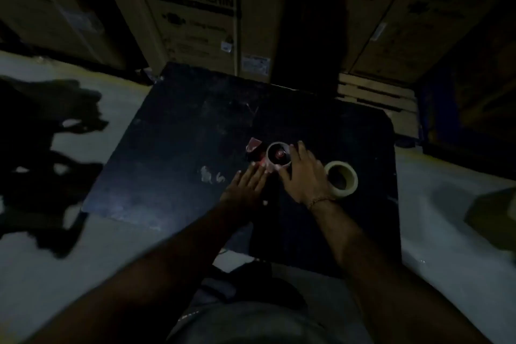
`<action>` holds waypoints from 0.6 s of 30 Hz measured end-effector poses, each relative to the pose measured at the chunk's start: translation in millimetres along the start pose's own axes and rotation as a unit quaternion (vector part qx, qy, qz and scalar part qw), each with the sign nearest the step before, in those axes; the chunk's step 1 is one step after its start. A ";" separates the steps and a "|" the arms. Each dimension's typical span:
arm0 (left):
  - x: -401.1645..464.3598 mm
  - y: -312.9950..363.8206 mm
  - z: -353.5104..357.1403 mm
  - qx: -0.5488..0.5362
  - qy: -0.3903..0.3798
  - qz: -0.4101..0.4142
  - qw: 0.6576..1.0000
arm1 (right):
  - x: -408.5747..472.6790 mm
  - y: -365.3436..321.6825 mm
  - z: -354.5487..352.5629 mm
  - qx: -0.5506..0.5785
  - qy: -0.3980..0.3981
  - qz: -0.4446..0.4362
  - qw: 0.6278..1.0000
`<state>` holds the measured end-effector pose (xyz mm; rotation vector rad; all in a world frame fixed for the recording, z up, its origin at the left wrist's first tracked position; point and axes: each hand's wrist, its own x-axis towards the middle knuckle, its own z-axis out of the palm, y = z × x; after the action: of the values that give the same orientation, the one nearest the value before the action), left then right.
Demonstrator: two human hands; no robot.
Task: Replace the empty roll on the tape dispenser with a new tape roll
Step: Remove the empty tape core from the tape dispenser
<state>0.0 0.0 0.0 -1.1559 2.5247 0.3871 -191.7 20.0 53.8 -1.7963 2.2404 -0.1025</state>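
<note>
Dimly lit, the tape dispenser [275, 155] with its empty roll [270, 154] lies mid-counter [173, 148]. Right hand [303, 176] cups that roll, fingers loosely spread; left hand [247, 186] rests flat, open, fingertips touching the dispenser. New tape roll [342, 179] sits just right of the dispenser.

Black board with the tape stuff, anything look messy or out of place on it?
Mostly tidy. The board is scuffed, with pale smears left of the left hand. The dispenser lies on its side under both hands, the new tape roll flat beside the right hand.
</note>
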 end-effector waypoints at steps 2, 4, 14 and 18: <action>-6.4 -1.3 1.8 0.036 -0.030 0.007 0.999 | 7.4 -0.6 3.0 0.002 -0.050 -0.007 0.999; -15.6 -7.2 15.3 0.034 -0.037 0.015 0.999 | 14.8 2.5 8.9 -0.007 -0.097 -0.012 0.995; -22.3 -44.0 18.1 0.061 -0.025 -0.008 0.998 | 58.7 -16.4 19.9 -0.023 -0.155 -0.032 0.987; -27.0 -66.7 10.5 0.041 -0.037 -0.053 0.997 | 56.5 -14.7 33.3 -0.020 -0.173 -0.025 0.984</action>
<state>69.7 -20.0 -5.4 -1.2150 2.3800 0.2900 -180.5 -34.3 15.8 -1.7346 1.9665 0.2286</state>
